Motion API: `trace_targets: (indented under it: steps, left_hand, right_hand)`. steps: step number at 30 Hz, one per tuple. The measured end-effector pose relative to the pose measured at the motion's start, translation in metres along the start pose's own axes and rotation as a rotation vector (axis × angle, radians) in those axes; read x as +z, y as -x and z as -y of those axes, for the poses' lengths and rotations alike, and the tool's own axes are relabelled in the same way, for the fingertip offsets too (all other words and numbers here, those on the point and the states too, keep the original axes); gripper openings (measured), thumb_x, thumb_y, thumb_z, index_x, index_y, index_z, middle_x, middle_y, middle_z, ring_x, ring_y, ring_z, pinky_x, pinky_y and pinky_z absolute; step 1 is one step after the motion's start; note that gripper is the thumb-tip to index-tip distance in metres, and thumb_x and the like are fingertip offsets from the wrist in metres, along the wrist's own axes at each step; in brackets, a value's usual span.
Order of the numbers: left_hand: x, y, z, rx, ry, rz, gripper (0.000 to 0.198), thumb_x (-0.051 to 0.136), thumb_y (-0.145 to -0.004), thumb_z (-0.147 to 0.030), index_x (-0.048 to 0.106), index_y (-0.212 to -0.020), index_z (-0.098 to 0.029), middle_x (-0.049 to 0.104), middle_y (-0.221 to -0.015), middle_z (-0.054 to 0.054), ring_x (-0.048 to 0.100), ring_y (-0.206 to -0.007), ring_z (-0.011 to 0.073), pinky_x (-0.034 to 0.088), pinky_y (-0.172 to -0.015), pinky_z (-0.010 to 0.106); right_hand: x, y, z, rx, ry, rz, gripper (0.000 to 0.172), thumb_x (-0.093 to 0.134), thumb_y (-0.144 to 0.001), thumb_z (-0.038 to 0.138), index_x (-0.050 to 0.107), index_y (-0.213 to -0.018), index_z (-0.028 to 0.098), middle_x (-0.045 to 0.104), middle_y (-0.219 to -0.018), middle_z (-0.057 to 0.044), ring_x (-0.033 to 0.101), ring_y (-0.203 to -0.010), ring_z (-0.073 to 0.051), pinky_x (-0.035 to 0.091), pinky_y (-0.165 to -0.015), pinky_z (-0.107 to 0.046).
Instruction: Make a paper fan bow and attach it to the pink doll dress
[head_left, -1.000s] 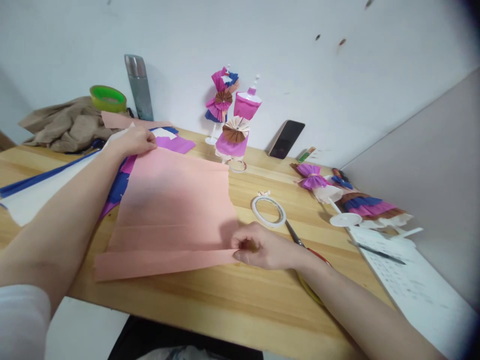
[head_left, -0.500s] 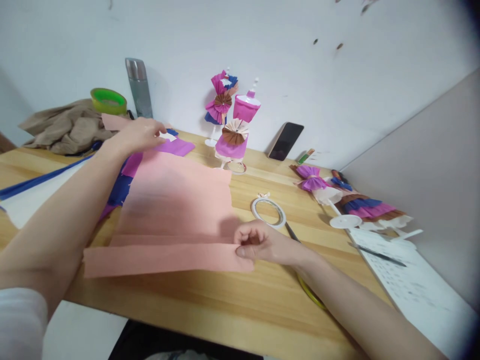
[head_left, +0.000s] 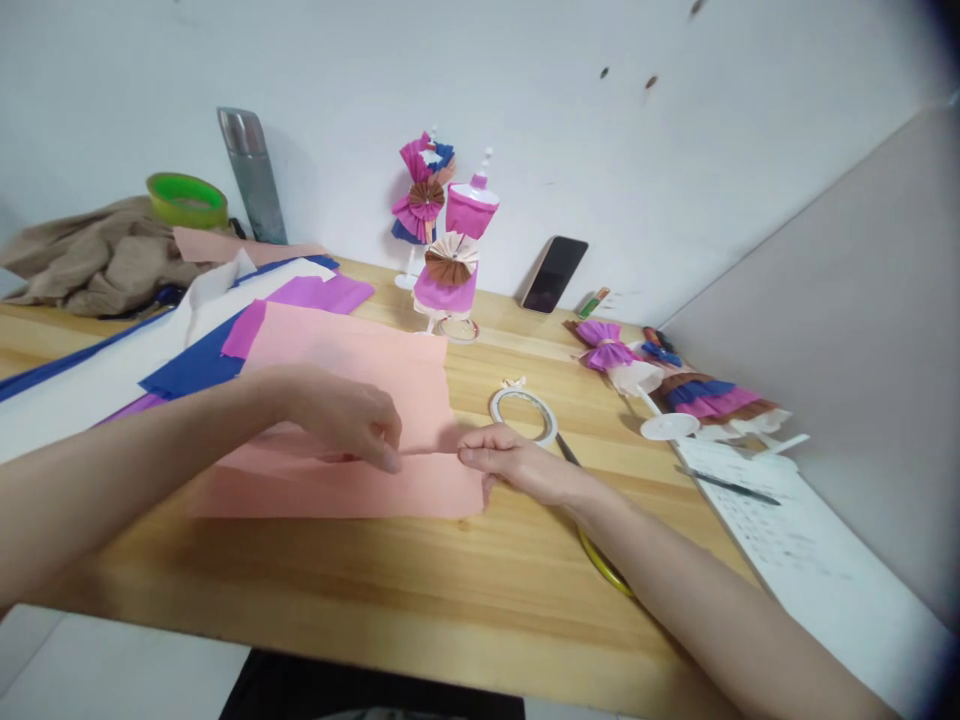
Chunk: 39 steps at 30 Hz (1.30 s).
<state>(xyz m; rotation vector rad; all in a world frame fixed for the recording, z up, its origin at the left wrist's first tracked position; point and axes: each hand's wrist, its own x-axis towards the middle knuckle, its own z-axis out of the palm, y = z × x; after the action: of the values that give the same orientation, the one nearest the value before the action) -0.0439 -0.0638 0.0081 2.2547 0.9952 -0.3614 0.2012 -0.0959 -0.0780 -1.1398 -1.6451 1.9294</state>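
A folded strip of pink crepe paper [head_left: 337, 495] lies along the front of a larger pink crepe paper sheet [head_left: 360, 350] on the wooden table. My right hand [head_left: 510, 462] pinches the strip's right end between thumb and fingers. Over the strip's upper edge, near its middle, is my left hand [head_left: 349, 418], fingers curled and thumb tip at the paper; its grip there is partly hidden. Just beyond my right hand lies a roll of white tape [head_left: 523, 412]. Scissors with a yellow handle [head_left: 604, 565] are partly covered by my right forearm.
Blue [head_left: 199, 360], white and purple crepe sheets lie at left. Two small dress stands [head_left: 450, 262] stand at the back, beside a leaning phone [head_left: 555, 273]. More paper-dressed stands [head_left: 669, 427] lie at right near a notebook [head_left: 832, 560] and pen. A bottle [head_left: 253, 180] stands at back left.
My left hand has come from the back-left papers down to the pink strip's upper edge. My right hand still holds the strip's right end. The whole view has shifted slightly.
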Motion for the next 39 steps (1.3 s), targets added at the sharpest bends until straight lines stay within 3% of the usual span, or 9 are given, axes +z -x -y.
trace_targets:
  steps: [2, 3, 10, 13, 17, 23, 30, 36, 39]
  left_hand:
    - [0.007, 0.000, 0.001, -0.002, 0.040, 0.139, 0.025, 0.055, -0.076, -0.040, 0.067, -0.079, -0.018, 0.063, -0.075, 0.001, 0.051, -0.065, 0.0152, 0.034, -0.060, 0.026]
    - [0.010, 0.001, 0.002, -0.009, 0.061, 0.145, 0.023, 0.054, -0.076, -0.038, 0.065, -0.079, -0.018, 0.061, -0.074, 0.000, 0.049, -0.065, 0.0149, 0.032, -0.059, 0.027]
    - [0.022, -0.008, 0.004, -0.049, 0.182, 0.010, 0.015, 0.055, -0.071, -0.028, 0.047, -0.063, -0.018, 0.044, -0.061, -0.003, 0.037, -0.058, 0.0119, 0.026, -0.055, 0.027]
    - [0.032, -0.012, 0.004, -0.069, 0.205, -0.097, 0.018, 0.053, -0.072, -0.027, 0.042, -0.061, -0.018, 0.041, -0.059, -0.003, 0.037, -0.055, 0.0117, 0.026, -0.053, 0.027]
    - [0.043, -0.011, 0.006, -0.059, 0.239, -0.186, 0.012, 0.050, -0.074, -0.026, 0.050, -0.066, -0.017, 0.052, -0.063, -0.001, 0.046, -0.059, 0.0133, 0.030, -0.054, 0.027]
    - [0.042, -0.006, 0.010, 0.005, 0.313, -0.112, 0.015, 0.049, -0.076, -0.026, 0.059, -0.074, -0.016, 0.059, -0.071, 0.000, 0.052, -0.066, 0.0154, 0.037, -0.059, 0.026]
    - [0.043, -0.002, 0.002, -0.001, 0.160, -0.133, 0.010, 0.045, -0.073, -0.018, 0.046, -0.064, -0.017, 0.052, -0.066, -0.001, 0.043, -0.060, 0.0119, 0.028, -0.055, 0.026]
    - [0.050, -0.005, 0.003, 0.078, -0.028, -0.271, 0.015, 0.039, -0.076, -0.013, 0.038, -0.062, -0.017, 0.044, -0.063, -0.002, 0.035, -0.060, 0.0108, 0.024, -0.057, 0.027]
    - [0.051, -0.007, 0.010, 0.089, -0.058, -0.323, 0.016, 0.039, -0.078, -0.013, 0.040, -0.063, -0.017, 0.045, -0.064, -0.001, 0.035, -0.060, 0.0117, 0.023, -0.057, 0.029]
  right_hand:
    - [0.000, -0.001, -0.001, 0.007, 0.012, -0.019, 0.039, 0.071, -0.072, 0.052, 0.057, -0.067, 0.015, 0.055, -0.060, 0.003, 0.056, -0.051, -0.009, 0.051, -0.052, -0.022]
    - [0.000, -0.001, -0.001, 0.015, 0.018, -0.028, 0.039, 0.071, -0.072, 0.052, 0.057, -0.068, 0.015, 0.055, -0.060, 0.003, 0.056, -0.051, -0.009, 0.051, -0.051, -0.022]
    - [-0.004, 0.005, 0.008, -0.005, 0.169, -0.068, 0.041, 0.064, -0.076, 0.053, 0.047, -0.064, 0.018, 0.045, -0.058, 0.004, 0.049, -0.052, -0.009, 0.046, -0.049, -0.023]
    - [-0.004, 0.009, 0.016, -0.033, 0.260, -0.013, 0.040, 0.060, -0.080, 0.052, 0.045, -0.065, 0.018, 0.038, -0.060, 0.005, 0.042, -0.054, -0.009, 0.040, -0.048, -0.022]
    - [-0.001, 0.007, 0.017, -0.161, 0.430, 0.036, 0.039, 0.064, -0.079, 0.043, 0.039, -0.061, 0.018, 0.035, -0.063, 0.005, 0.035, -0.056, -0.007, 0.029, -0.050, -0.021]
    - [-0.006, -0.004, -0.005, -0.140, 0.393, 0.016, 0.026, 0.061, -0.079, 0.039, 0.052, -0.071, 0.016, 0.040, -0.061, 0.006, 0.034, -0.055, -0.008, 0.028, -0.052, -0.022]
    - [-0.008, -0.005, -0.008, -0.129, 0.398, -0.021, 0.027, 0.061, -0.079, 0.040, 0.051, -0.070, 0.017, 0.039, -0.061, 0.006, 0.033, -0.053, -0.007, 0.026, -0.050, -0.022]
    - [-0.006, -0.005, -0.003, -0.157, 0.428, -0.041, 0.029, 0.061, -0.080, 0.038, 0.047, -0.065, 0.017, 0.036, -0.058, 0.006, 0.033, -0.052, -0.007, 0.028, -0.048, -0.021]
    - [-0.006, -0.003, -0.003, -0.087, 0.391, -0.039, 0.032, 0.060, -0.081, 0.041, 0.044, -0.065, 0.019, 0.034, -0.057, 0.007, 0.033, -0.049, -0.007, 0.031, -0.044, -0.020]
